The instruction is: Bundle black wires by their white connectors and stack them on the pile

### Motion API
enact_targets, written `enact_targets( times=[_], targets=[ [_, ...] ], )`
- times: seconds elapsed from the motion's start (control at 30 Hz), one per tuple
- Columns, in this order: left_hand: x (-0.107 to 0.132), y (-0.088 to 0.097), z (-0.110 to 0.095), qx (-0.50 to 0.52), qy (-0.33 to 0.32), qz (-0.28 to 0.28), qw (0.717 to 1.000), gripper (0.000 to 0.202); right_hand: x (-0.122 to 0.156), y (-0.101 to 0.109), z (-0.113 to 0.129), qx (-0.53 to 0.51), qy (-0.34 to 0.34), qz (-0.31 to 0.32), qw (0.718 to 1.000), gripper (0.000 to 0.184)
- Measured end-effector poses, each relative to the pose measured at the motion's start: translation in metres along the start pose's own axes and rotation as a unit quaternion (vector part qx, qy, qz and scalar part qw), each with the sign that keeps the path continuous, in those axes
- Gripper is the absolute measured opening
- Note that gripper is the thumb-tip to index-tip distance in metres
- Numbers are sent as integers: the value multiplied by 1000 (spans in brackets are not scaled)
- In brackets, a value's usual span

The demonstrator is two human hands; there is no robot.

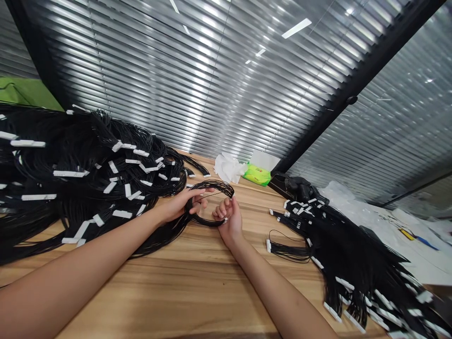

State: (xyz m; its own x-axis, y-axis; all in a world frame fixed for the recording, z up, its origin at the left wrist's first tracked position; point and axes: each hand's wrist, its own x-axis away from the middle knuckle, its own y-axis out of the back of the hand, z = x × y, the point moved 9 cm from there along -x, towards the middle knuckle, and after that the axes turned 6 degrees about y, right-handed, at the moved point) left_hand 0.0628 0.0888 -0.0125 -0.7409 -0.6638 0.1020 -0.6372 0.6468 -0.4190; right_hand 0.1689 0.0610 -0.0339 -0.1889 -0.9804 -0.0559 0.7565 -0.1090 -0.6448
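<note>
A small coil of thin black wires (212,187) stands between my hands over the wooden table (183,282). My left hand (183,203) grips the coil's left side, fingers curled through the loop. My right hand (228,217) pinches the coil's lower right part, fingers closed on the strands. A tail of black wires trails from the coil down to the left under my left forearm.
A big heap of coiled black wires with white tags (77,179) fills the left. A second pile of straight tagged wire bundles (346,263) lies at the right. White tissue (228,167) and a green pack (256,174) sit by the blinds. Clear plastic bags (388,226) lie far right.
</note>
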Motion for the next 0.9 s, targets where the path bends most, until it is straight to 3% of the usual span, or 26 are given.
enact_targets(
  times=[0.2, 0.33, 0.6, 0.67, 0.73, 0.8, 0.9],
  targets=[
    [-1, -3, 2, 137, 53, 41, 988, 28, 1, 5, -1, -29, -4, -33, 999, 26],
    [3, -5, 2, 225, 81, 63, 969, 30, -1, 12, -2, -87, -16, -68, 994, 31],
    [10, -15, 10, 247, 155, 98, 952, 28, -5, 21, -2, -83, -8, -108, 991, 22],
    [6, -6, 2, 259, 102, 62, 959, 33, -6, 21, 0, -63, 18, -102, 993, 21],
    [3, 11, -12, 287, 3, 5, 958, 48, -5, 17, -1, -18, 31, -71, 997, 22],
    [6, 25, -24, 325, -82, -35, 941, 59, -2, 8, -3, 50, 27, -24, 998, 25],
    [11, 33, -32, 379, -132, -47, 915, 63, 4, -6, -8, 158, 14, 46, 986, 26]
  ],
)
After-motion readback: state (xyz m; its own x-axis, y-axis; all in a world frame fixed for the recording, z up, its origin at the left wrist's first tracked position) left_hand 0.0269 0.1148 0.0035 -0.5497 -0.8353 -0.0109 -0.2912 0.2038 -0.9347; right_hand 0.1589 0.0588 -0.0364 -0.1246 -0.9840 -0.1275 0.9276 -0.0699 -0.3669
